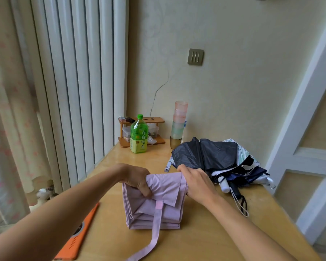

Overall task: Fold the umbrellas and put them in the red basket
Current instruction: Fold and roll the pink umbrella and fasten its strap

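My left hand [137,180] has its fingers curled tight on the top left corner of the pink umbrella [158,210], and my right hand [198,182] grips its top right end. The pink umbrella lies folded on the wooden table [196,238], its strap [154,232] trailing toward me. Just behind it on the right lies a crumpled black umbrella [205,153], and far behind it stands a green tea bottle [139,134].

Pink umbrella [154,210]: collapsed, canopy pleated flat, centre of tabletop [205,242]; strap [156,228] loose, trailing toward 7 o'clock. Black umbrella [205,153] at 2 o'clock, half-collapsed, rumpled, atop navy umbrella [252,176].
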